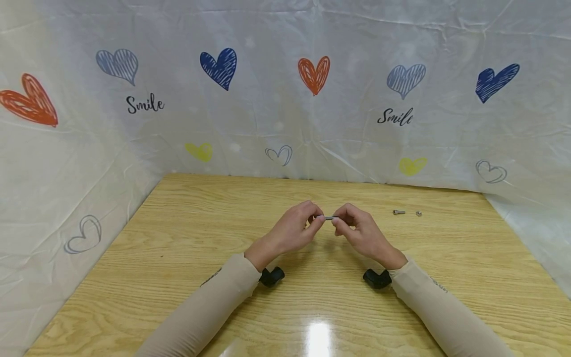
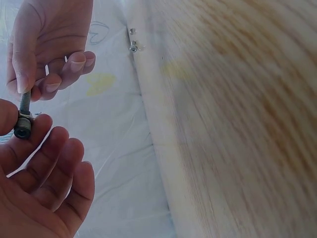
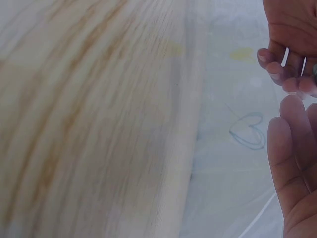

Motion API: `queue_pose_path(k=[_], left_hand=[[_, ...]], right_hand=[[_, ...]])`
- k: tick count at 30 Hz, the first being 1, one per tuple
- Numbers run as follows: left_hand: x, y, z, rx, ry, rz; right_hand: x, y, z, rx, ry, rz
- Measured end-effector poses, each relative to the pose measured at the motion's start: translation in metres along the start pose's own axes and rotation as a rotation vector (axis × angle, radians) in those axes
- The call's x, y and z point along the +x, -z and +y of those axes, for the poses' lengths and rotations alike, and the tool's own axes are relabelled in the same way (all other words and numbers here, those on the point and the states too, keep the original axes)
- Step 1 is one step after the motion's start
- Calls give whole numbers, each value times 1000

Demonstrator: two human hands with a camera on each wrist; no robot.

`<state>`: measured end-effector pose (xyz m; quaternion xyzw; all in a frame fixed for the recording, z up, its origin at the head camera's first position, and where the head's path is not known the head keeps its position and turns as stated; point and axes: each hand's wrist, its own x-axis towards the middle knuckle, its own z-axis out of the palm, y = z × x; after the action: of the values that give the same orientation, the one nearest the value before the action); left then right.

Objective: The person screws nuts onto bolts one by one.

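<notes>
Hands [image 1: 294,225] [image 1: 360,230] pinching bolt [image 1: 329,218], table's side edges [image 1: 103,260] well away

Bolt [image 2: 25,101], far left of the left wrist view: tip hidden in right hand's [image 2: 52,39] fingers. Left hand [image 2: 44,193], lower left: cropped by the edge. Sleeves [image 1: 209,307], head view: cut at bottom; lettering [image 1: 439,285] illegibly small. Tabletop [image 3: 74,124] grain, right wrist view: blurred.
</notes>
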<state>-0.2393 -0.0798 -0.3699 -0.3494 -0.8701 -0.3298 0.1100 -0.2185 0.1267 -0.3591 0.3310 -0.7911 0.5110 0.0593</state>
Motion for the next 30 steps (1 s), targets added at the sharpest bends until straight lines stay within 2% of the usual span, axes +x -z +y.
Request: queue_pose_path(k=[6, 13, 18, 30], left_hand=[[0, 1, 0, -14, 5, 3], [2, 1, 0, -21, -50, 32], [2, 1, 0, -29, -66, 34], [0, 2, 2, -13, -12, 1]], right_hand=[[0, 0, 0, 1, 0, 0], [0, 0, -1, -3, -1, 2], [0, 0, -1, -7, 2, 1], [0, 0, -1, -10, -8, -1]])
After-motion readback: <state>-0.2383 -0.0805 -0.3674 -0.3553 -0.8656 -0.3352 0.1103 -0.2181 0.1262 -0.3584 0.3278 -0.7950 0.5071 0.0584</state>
